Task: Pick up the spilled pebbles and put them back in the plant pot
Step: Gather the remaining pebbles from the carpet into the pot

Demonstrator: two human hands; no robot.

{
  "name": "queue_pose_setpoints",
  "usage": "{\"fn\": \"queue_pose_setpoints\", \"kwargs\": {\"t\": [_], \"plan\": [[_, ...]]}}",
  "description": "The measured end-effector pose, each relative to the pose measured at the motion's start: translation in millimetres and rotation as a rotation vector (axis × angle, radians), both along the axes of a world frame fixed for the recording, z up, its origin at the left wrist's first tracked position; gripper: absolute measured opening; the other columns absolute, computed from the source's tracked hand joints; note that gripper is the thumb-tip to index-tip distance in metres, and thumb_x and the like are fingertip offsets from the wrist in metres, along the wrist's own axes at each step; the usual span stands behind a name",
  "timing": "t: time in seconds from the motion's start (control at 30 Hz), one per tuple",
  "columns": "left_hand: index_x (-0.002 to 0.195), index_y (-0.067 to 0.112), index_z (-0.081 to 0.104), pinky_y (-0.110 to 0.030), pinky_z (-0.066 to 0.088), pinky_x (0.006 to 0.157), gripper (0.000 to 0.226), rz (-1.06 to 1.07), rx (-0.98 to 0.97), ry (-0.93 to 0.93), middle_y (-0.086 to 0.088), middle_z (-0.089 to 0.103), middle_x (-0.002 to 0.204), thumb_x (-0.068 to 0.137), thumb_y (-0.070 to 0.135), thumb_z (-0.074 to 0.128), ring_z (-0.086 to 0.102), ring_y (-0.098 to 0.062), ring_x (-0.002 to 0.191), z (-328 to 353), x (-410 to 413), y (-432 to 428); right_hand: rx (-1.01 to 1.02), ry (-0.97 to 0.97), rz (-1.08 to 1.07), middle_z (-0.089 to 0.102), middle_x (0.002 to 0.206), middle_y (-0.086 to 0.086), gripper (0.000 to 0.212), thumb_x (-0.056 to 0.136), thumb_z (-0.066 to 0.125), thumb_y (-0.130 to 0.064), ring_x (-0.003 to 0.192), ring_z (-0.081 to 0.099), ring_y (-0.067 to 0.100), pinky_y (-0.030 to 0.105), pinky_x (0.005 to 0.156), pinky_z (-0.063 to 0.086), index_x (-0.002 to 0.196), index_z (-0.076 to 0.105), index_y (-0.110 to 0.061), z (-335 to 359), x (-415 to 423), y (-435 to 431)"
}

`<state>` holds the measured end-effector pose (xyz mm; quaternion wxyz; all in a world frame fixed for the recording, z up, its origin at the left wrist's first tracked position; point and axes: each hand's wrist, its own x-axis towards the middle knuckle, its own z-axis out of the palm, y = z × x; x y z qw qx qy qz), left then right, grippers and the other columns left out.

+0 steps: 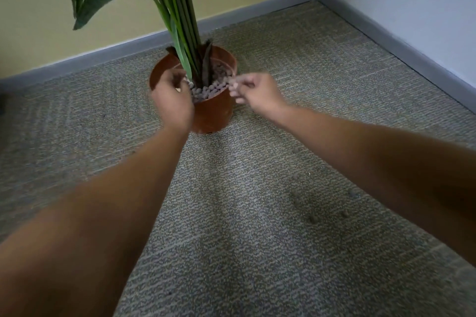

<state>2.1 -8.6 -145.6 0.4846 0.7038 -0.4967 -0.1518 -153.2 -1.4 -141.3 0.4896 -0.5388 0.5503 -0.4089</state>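
So right now both our hands are up at the plant pot, which sits on the carpet straight ahead of us, near the corner of the room. The thing that matters for the next move: the loose pebbles lie behind the hands, back toward us and off to our right side, just below the right forearm. We can make out a few dark lumps there, one more further right, but it's blurry, so hard to count. They're roundish, no real long axis to line up with.

That puts the right hand nearer to them. It hangs just at the right edge of the pot rim, fingers pinched together, thumb against fingertips. Can't tell if there's a pebble in the pinch or if it's already dropped. The left hand is over the near-left rim, palm down, fingers curled in over the pebble fill; whether it holds anything we can't tell either.

Both arms are stretched nearly straight out. Our guess: once the hands are emptied into the pot, the right arm needs to draw back and down to the right for the next lot.
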Motion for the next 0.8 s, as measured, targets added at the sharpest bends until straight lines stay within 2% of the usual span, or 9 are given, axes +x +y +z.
{"fn": "queue_pose_setpoints", "kwargs": {"t": [0.13, 0.2, 0.27, 0.3, 0.37, 0.43, 0.5, 0.6, 0.8], "plan": [[0.092, 0.008, 0.066, -0.016, 0.041, 0.077, 0.018, -0.238, -0.061, -0.172, -0.007, 0.068, 0.094, 0.085, 0.002, 0.051, 0.059, -0.012, 0.084, -28.5, -44.0, 50.0, 0.04, 0.221, -0.036, 0.065, 0.083, 0.008, 0.014, 0.09, 0.054, -0.009, 0.07, 0.06, 0.017, 0.029, 0.064, 0.054, 0.095, 0.065, -0.004, -39.9, -27.3, 41.8], [0.093, 0.008, 0.066, -0.018, 0.041, 0.079, 0.019, -0.426, 0.062, -0.166, -0.009, 0.068, 0.096, 0.083, 0.0, 0.051, 0.059, -0.016, 0.087, -51.1, -70.7, 73.6, 0.065, 0.3, -0.045, 0.064, 0.077, 0.011, 0.014, 0.088, 0.056, -0.011, 0.069, 0.058, 0.022, 0.033, 0.064, 0.046, 0.088, 0.066, -0.001, -59.6, -35.2, 62.0], [0.104, 0.008, 0.062, -0.025, 0.042, 0.087, 0.025, -0.586, 0.221, -0.187, -0.01, 0.066, 0.108, 0.084, 0.001, 0.05, 0.058, -0.02, 0.098, -72.7, -94.9, 95.4, 0.068, 0.463, -0.057, 0.063, 0.076, 0.011, 0.014, 0.087, 0.055, -0.01, 0.075, 0.059, 0.025, 0.028, 0.064, 0.039, 0.086, 0.066, -0.001, -77.8, -47.0, 82.7], [0.113, 0.007, 0.058, -0.027, 0.04, 0.093, 0.029, -0.66, 0.275, -0.215, -0.012, 0.063, 0.116, 0.085, 0.002, 0.049, 0.056, -0.023, 0.107, -83.1, -104.5, 104.5, 0.056, 0.539, -0.083, 0.065, 0.079, 0.011, 0.013, 0.086, 0.055, -0.009, 0.079, 0.062, 0.027, 0.027, 0.065, 0.041, 0.087, 0.066, -0.003, -86.3, -56.5, 93.7], [0.131, 0.005, 0.042, -0.03, 0.027, 0.11, 0.044, -0.821, 0.377, -0.325, -0.017, 0.046, 0.137, 0.088, 0.007, 0.047, 0.04, -0.026, 0.129, -100.8, -119.0, 118.6, 0.022, 0.634, -0.119, 0.069, 0.097, 0.015, 0.019, 0.083, 0.057, -0.007, 0.092, 0.064, 0.029, 0.03, 0.082, 0.047, 0.099, 0.066, -0.004, -101.2, -82.2, 117.2], [0.142, 0.006, 0.022, -0.031, 0.009, 0.117, 0.059, -0.952, 0.476, -0.465, -0.014, 0.021, 0.152, 0.089, 0.008, 0.047, 0.016, -0.026, 0.142, -114.3, -125.2, 124.9, 0.021, 0.776, -0.09, 0.061, 0.12, 0.019, 0.031, 0.084, 0.058, -0.011, 0.112, 0.056, 0.03, 0.033, 0.1, 0.039, 0.114, 0.06, -0.003, -116.7, -111.9, 137.8], [0.145, 0.008, 0.013, -0.032, 0.004, 0.118, 0.065, -1.022, 0.53, -0.57, -0.011, 0.009, 0.156, 0.089, 0.006, 0.046, 0.005, -0.025, 0.144, -122.8, -126.9, 124.2, 0.108, 0.924, -0.059, 0.041, 0.142, 0.02, 0.046, 0.088, 0.056, -0.024, 0.132, 0.036, 0.031, 0.036, 0.111, 0.027, 0.129, 0.049, -0.007, -130.5, -137.8, 156.3], [0.145, 0.008, 0.013, -0.032, 0.006, 0.118, 0.06, -1.088, 0.552, -0.661, -0.011, 0.01, 0.156, 0.092, 0.007, 0.041, 0.005, -0.025, 0.144, -127.0, -125.7, 123.8, 0.165, 1.007, -0.004, 0.017, 0.154, 0.016, 0.058, 0.092, 0.048, -0.036, 0.142, 0.013, 0.03, 0.039, 0.116, 0.015, 0.142, 0.029, -0.013, -144.7, -158.5, 181.4], [0.14, 0.01, 0.029, -0.033, 0.02, 0.115, 0.048, -1.108, 0.394, -0.783, -0.01, 0.025, 0.152, 0.094, 0.003, 0.039, 0.023, -0.024, 0.14, -128.2, -120.4, 139.4, 0.081, 0.958, 0.105, 0.008, 0.156, 0.01, 0.052, 0.097, 0.038, -0.025, 0.144, 0.002, 0.023, 0.025, 0.114, 0.002, 0.144, 0.021, -0.011, -154.0, -153.7, 212.3]]}}
